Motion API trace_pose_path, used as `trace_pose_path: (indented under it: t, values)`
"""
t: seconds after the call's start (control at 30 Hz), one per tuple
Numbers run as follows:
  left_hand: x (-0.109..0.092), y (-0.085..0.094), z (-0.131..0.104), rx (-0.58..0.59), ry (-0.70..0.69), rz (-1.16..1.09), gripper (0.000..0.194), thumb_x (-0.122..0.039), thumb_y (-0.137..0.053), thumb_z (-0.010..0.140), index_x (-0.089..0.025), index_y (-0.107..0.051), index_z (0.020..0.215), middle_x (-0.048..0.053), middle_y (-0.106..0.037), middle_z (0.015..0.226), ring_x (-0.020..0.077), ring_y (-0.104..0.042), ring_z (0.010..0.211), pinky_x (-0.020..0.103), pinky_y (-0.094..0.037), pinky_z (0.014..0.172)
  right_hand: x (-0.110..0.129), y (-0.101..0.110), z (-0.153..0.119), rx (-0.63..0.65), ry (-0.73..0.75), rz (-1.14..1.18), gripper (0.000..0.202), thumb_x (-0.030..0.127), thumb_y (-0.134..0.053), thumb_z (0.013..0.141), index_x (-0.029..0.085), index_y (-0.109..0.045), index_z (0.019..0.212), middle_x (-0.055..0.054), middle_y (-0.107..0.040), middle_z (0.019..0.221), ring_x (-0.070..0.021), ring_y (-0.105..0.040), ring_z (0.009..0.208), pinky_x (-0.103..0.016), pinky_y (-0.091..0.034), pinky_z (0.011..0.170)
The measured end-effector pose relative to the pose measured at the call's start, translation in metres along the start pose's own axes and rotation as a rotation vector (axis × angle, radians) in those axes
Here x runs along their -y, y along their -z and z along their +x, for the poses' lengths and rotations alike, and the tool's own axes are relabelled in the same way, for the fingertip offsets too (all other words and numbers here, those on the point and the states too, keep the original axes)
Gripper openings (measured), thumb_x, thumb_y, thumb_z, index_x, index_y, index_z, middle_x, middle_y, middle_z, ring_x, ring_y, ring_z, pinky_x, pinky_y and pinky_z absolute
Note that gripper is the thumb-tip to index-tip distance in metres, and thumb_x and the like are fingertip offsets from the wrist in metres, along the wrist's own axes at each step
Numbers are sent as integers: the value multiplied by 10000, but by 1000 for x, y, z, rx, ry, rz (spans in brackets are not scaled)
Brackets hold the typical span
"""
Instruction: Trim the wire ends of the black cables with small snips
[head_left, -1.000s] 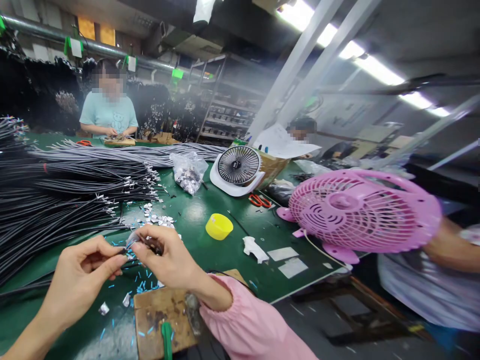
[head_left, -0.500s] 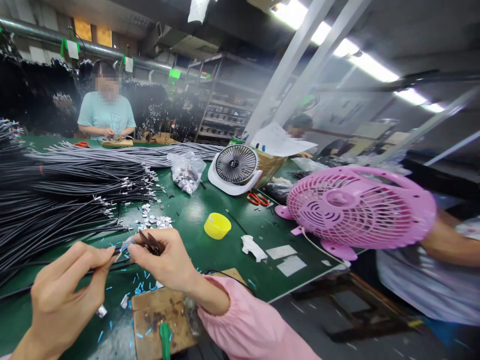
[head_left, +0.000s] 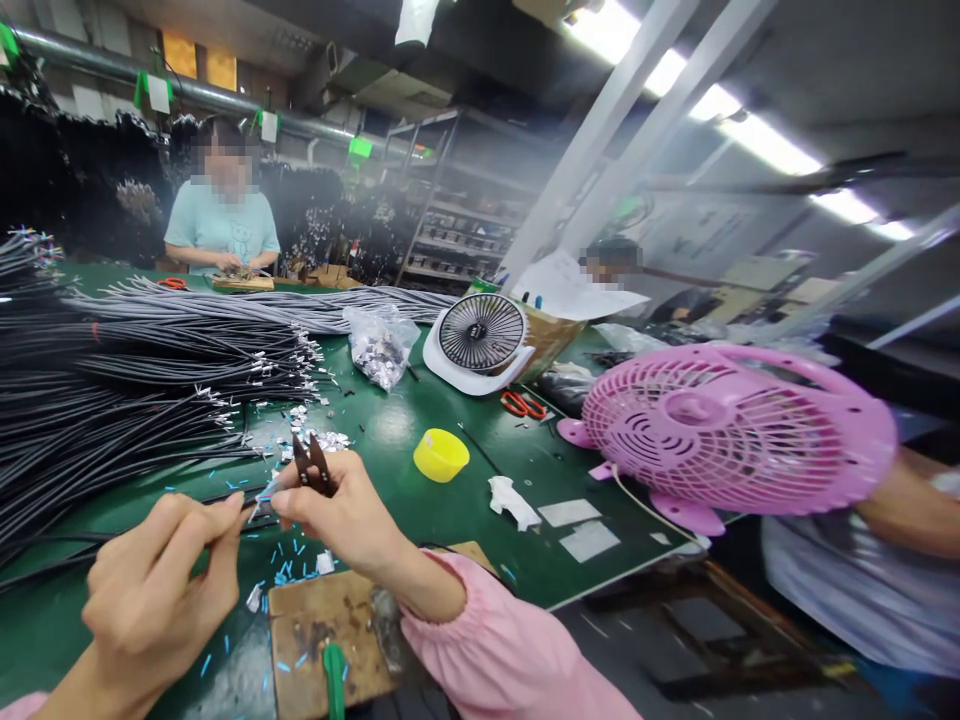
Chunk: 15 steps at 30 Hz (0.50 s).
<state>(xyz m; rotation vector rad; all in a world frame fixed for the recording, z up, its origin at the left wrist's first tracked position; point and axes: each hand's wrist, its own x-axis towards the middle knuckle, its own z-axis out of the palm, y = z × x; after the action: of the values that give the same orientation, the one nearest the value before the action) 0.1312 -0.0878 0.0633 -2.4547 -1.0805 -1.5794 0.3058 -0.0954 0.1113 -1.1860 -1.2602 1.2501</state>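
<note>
My left hand (head_left: 169, 575) is closed, its thumb and forefinger pinching a black cable (head_left: 82, 537) close to its stripped end. Thin wires (head_left: 264, 498) in blue and pale tones stick out there, and the fingertips of my right hand (head_left: 349, 515) pinch them. Dark thread snips (head_left: 309, 462) are also kept in my right hand, blades pointing up and away from the wires. Below the hands, a worn wooden block (head_left: 304, 625) carries a green-handled tool (head_left: 334, 680). Small blue offcuts (head_left: 285, 570) and foil scraps (head_left: 255, 597) are scattered around it.
Bundles of black cables (head_left: 150, 370) cover the table's left side. Beyond my right hand stand a yellow cup (head_left: 441, 456), a bag of small parts (head_left: 381, 348), a white fan (head_left: 481, 335), orange-handled scissors (head_left: 523, 404) and a pink fan (head_left: 720, 430). A co-worker (head_left: 225, 220) sits across.
The snips' blades have swung from lying over the wires to pointing upward. My fingertips still meet at the cable end. The whole view has shifted slightly.
</note>
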Motion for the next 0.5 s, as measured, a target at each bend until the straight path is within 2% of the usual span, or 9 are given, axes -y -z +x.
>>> trace_pose_path:
  t: [0.07,0.17,0.2,0.3,0.37,0.4,0.47,0.5]
  values:
    - [-8,0,2,-109,-35,112,185,-101,-680,917,-278,-640,952,-93,-641,610,102,-588,483,256,-422,491,-6,-2,-3,-18,125,-79,146,237,-637,699,192,-578,574,56,-485,504,-87,-381,478,-222,-327,458]
    - [-17,2,8,-97,40,86,109,-166,-654,943,-272,-654,922,-95,-600,587,91,-532,447,252,-386,463,-17,-5,-8,-53,445,-296,184,228,-654,726,196,-556,574,43,-511,550,-98,-409,521,-232,-370,502]
    - [-18,4,10,-95,85,61,90,-202,-648,949,-273,-668,899,-86,-605,592,96,-534,455,255,-386,464,-19,-6,-9,-33,507,-345,178,234,-667,751,196,-583,598,36,-541,572,-104,-436,534,-235,-393,520]
    - [-20,8,15,-125,190,-5,129,-285,-657,945,-277,-682,819,-67,-615,599,116,-550,495,261,-413,468,-19,-5,-10,-10,492,-346,98,292,-702,842,196,-715,827,0,-689,722,-126,-566,600,-231,-473,568]
    - [-19,10,15,-162,199,-55,126,-275,-681,928,-275,-681,803,-60,-629,617,124,-573,529,260,-448,483,-14,-2,-10,-90,467,-325,196,309,-673,900,194,-724,1050,-39,-761,901,-153,-653,714,-241,-527,633]
    - [-19,10,16,-185,191,-76,119,-258,-694,918,-274,-682,801,-59,-636,627,125,-583,543,261,-461,491,-12,-1,-9,-131,506,-345,224,302,-614,943,196,-712,1115,-59,-772,988,-167,-678,793,-258,-546,693]
    - [-17,10,15,-236,163,-103,104,-227,-722,893,-272,-691,804,-59,-644,636,124,-590,548,261,-468,491,-9,0,-9,-137,657,-420,251,290,-500,1006,199,-714,1098,-77,-773,1053,-183,-684,880,-289,-548,780]
    - [-16,9,15,-266,145,-109,101,-213,-741,876,-270,-697,805,-62,-644,632,120,-582,535,259,-459,481,-8,0,-9,-114,727,-466,284,285,-454,1028,200,-724,1040,-77,-773,1023,-183,-675,867,-293,-538,779]
